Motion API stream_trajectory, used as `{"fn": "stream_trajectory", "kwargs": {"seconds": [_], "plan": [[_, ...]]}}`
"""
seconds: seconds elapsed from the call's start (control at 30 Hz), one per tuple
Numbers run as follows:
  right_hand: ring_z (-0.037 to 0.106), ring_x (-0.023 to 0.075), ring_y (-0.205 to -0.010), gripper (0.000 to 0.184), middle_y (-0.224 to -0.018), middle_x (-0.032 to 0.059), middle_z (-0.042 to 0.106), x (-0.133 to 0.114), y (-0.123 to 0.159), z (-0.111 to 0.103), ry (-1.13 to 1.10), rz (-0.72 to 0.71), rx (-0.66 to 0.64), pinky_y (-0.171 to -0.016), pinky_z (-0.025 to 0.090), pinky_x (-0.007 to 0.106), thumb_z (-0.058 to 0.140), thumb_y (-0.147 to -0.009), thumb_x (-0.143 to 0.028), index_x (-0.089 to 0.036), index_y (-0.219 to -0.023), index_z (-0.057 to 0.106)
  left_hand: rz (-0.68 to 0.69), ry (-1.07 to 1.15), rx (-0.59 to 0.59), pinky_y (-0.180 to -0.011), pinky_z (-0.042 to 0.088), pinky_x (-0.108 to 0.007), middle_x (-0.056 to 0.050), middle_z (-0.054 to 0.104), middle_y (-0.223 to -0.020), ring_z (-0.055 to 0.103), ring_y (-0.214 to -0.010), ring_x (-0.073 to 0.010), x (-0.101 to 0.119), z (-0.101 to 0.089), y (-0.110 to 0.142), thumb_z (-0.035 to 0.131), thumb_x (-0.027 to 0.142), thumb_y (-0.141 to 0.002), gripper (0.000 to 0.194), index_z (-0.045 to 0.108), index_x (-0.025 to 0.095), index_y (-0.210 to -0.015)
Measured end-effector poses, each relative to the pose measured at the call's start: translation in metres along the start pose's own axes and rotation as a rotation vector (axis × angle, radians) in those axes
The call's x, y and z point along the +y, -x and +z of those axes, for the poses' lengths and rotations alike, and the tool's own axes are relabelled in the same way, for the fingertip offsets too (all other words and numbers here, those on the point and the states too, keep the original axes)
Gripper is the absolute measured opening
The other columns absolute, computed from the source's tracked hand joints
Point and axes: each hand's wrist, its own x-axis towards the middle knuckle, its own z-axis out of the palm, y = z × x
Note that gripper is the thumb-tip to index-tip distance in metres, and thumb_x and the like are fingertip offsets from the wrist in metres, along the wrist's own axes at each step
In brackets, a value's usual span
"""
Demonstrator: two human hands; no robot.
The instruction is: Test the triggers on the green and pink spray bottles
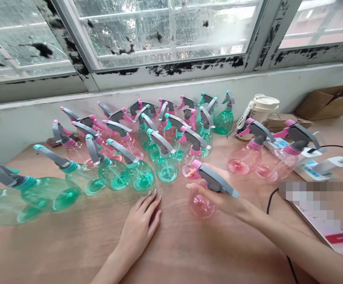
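- Clasping a pink spray bottle (202,206) with the right grip (223,197), clamped around the neck just below the trigger head (215,179).
- Keeping that bottle in front of the crowded rows, well forward of the back edge of the bench (186,260); hard to tell whether lifted or touching the wood.
- Resting the left grip (142,219) palm-down on the bench, loosely spread, just short of some green spray bottles (143,179).
- Crowded with more pink and green ones toward the back edge, below the window (165,35).
- Set farther right with two pink bottles (245,157), near a white power strip (310,169).
- Lined along the back edge, right of the rows, with a lidded cup (261,108) and cardboard box (325,103).
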Motion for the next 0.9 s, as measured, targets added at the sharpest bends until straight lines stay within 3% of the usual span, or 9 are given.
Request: {"fn": "stream_trajectory", "kwargs": {"seconds": [0.13,0.23,0.4,0.67,0.8,0.9], "plan": [[0.047,0.0096,-0.056,0.016,-0.067,-0.0046,0.05,-0.004,0.002,0.001,0.015,-0.056,0.056,-0.052,0.039,0.023,0.064,-0.086,-0.023,-0.021,-0.075,0.052,-0.02,0.018,0.001,-0.101,0.05,-0.043,-0.009,0.063,-0.131,0.058,-0.12,-0.0251,-0.001,0.0,0.0,0.045,0.031,-0.097,0.034,0.061,0.02,-0.126],[0.044,0.0088,-0.055,0.019,-0.065,-0.0051,0.048,-0.009,0.003,0.0,0.035,-0.091,0.074,-0.052,0.037,0.022,0.061,-0.088,-0.019,-0.02,-0.073,0.049,-0.026,0.018,-0.004,-0.101,0.05,-0.044,-0.008,0.063,-0.131,0.058,-0.119,-0.0252,-0.001,-0.001,0.0,0.045,0.032,-0.097,0.034,0.062,0.021,-0.125],[0.047,0.0104,-0.057,0.003,-0.07,-0.0027,0.054,-0.011,-0.001,-0.001,0.001,-0.054,0.034,-0.053,0.039,0.024,0.059,-0.088,-0.022,-0.02,-0.087,0.059,-0.017,0.009,-0.013,-0.101,0.05,-0.045,-0.009,0.063,-0.131,0.058,-0.119,-0.0257,0.0,-0.002,0.0,0.044,0.031,-0.098,0.034,0.062,0.02,-0.125],[0.047,0.01,-0.051,0.026,-0.078,0.0002,0.061,-0.006,-0.002,-0.003,-0.102,0.033,-0.075,-0.05,0.043,0.024,0.057,-0.089,-0.023,-0.022,-0.115,0.059,-0.014,-0.002,-0.012,-0.1,0.05,-0.045,-0.009,0.063,-0.131,0.058,-0.119,-0.026,0.0,-0.001,0.0,0.044,0.031,-0.098,0.034,0.062,0.019,-0.125],[0.047,0.0083,-0.049,0.028,-0.087,0.0013,0.065,-0.005,-0.003,-0.001,-0.079,-0.007,-0.066,-0.048,0.044,0.024,0.066,-0.085,-0.027,-0.022,-0.112,0.059,-0.006,0.0,-0.013,-0.101,0.05,-0.045,-0.009,0.063,-0.131,0.058,-0.119,-0.0258,-0.001,0.0,-0.001,0.044,0.03,-0.098,0.034,0.062,0.018,-0.125],[0.047,0.0085,-0.046,0.02,-0.072,-0.0023,0.063,-0.004,-0.002,-0.001,-0.028,-0.04,-0.037,-0.047,0.043,0.024,0.068,-0.084,-0.03,-0.021,-0.1,0.06,-0.007,0.0,-0.009,-0.101,0.05,-0.045,-0.008,0.063,-0.131,0.058,-0.119,-0.0252,-0.001,-0.001,-0.001,0.043,0.03,-0.098,0.034,0.062,0.019,-0.125]]}}
